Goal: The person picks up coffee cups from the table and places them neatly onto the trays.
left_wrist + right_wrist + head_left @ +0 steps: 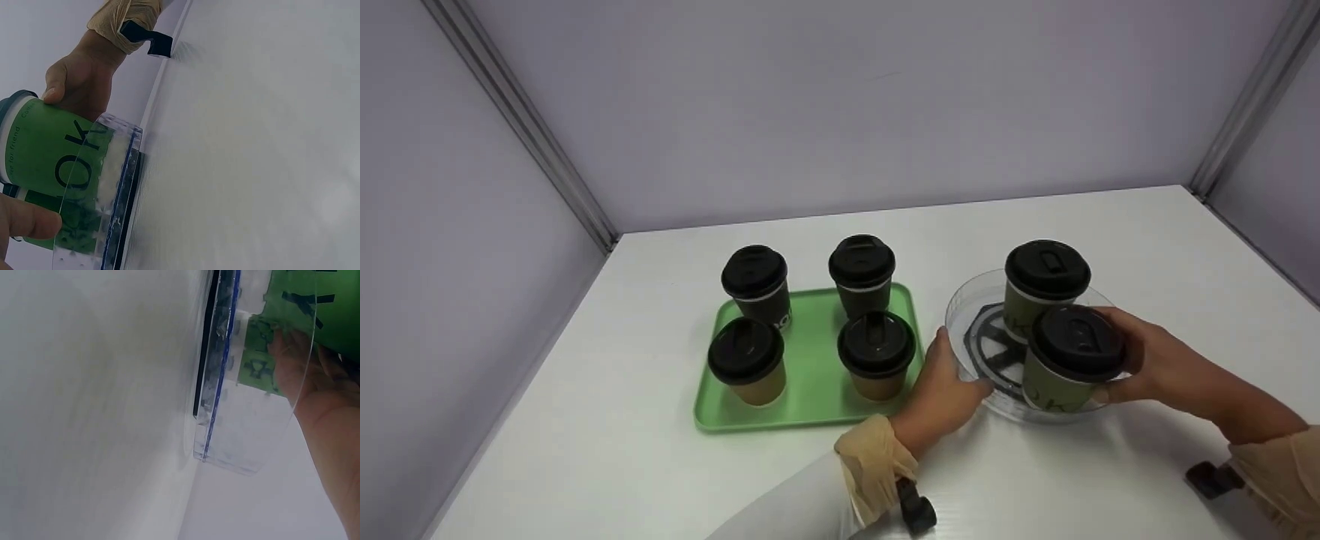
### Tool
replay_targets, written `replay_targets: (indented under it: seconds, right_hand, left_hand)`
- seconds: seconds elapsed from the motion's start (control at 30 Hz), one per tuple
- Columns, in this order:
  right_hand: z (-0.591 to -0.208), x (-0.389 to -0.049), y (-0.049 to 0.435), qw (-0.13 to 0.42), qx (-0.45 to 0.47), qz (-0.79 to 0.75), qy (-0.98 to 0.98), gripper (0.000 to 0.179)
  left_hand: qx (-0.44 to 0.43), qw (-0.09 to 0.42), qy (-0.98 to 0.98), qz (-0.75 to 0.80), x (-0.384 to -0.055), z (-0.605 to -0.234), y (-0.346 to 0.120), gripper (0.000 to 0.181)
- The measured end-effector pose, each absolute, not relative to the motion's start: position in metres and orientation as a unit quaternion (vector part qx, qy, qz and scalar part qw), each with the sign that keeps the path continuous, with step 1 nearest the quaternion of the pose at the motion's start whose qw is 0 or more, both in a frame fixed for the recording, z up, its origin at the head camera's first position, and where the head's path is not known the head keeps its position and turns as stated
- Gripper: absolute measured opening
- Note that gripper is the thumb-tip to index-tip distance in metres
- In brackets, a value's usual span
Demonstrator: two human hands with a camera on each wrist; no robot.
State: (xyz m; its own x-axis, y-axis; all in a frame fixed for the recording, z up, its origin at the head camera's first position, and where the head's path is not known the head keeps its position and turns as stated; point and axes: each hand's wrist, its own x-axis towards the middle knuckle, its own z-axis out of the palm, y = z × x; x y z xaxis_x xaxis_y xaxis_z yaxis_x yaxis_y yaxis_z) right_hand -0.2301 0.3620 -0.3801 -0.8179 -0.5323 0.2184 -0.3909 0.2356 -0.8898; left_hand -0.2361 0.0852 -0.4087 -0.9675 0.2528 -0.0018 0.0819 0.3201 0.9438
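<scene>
My right hand (1159,371) grips a green paper coffee cup (1051,384) with a black lid, fingers round its far side and thumb in front. The cup is upright at the near right of a clear, round, low-walled tray (961,311); whether its base touches the floor I cannot tell. A second green lidded cup (1024,307) stands just behind it in that tray. At the tray's near-left side, my left hand (939,397) rests with thumb and forefinger spread along the outer wall. Its thumb (34,220) shows beside the clear wall in the left wrist view.
Left of the clear tray lies a green rectangular tray (814,352). Two dark lidded cups (769,307) stand at its back and two brown lidded cups (761,386) at its front. Pale walls (855,112) border the white table (607,360) at the back and sides.
</scene>
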Motion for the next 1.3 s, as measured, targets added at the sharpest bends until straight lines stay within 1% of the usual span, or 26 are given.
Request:
replay_targets:
  seconds: [0.2, 0.37, 0.53, 0.6, 0.73, 0.87, 0.97, 1.03, 1.17, 1.3]
  right_hand:
    - [-0.380, -0.231, 0.366, 0.071, -0.292, -0.548, 0.781, 0.089]
    - [-0.379, -0.229, 0.374, 0.074, -0.294, -0.556, 0.774, 0.087]
    - [-0.372, -0.225, 0.388, 0.066, -0.297, -0.569, 0.764, 0.088]
    - [-0.368, -0.223, 0.394, 0.057, -0.303, -0.572, 0.760, 0.087]
    - [-0.360, -0.221, 0.407, 0.024, -0.334, -0.600, 0.726, 0.073]
    - [-0.351, -0.220, 0.412, -0.040, -0.343, -0.637, 0.690, 0.055]
    - [-0.342, -0.219, 0.405, -0.099, -0.307, -0.645, 0.693, 0.048]
    - [-0.337, -0.221, 0.397, -0.131, -0.298, -0.646, 0.690, 0.046]
    - [-0.323, -0.225, 0.376, -0.201, -0.240, -0.574, 0.756, 0.044]
    - [-0.310, -0.228, 0.349, -0.252, -0.190, -0.478, 0.820, 0.041]
  left_hand:
    - [0.094, 0.079, 0.805, 0.581, -0.236, -0.406, 0.086, 0.089]
    - [0.075, 0.093, 0.795, 0.595, -0.232, -0.401, 0.088, 0.091]
    - [0.075, 0.112, 0.789, 0.599, -0.222, -0.393, 0.086, 0.091]
    - [0.087, 0.117, 0.790, 0.595, -0.216, -0.390, 0.083, 0.091]
    - [0.142, 0.128, 0.796, 0.574, -0.201, -0.380, 0.069, 0.091]
    - [0.219, 0.125, 0.789, 0.561, -0.187, -0.362, 0.047, 0.088]
    - [0.265, 0.090, 0.776, 0.565, -0.184, -0.343, 0.026, 0.083]
    - [0.293, 0.047, 0.769, 0.567, -0.188, -0.328, 0.011, 0.079]
    - [0.332, -0.066, 0.770, 0.541, -0.206, -0.304, -0.023, 0.070]
    - [0.314, -0.182, 0.807, 0.466, -0.227, -0.290, -0.055, 0.065]
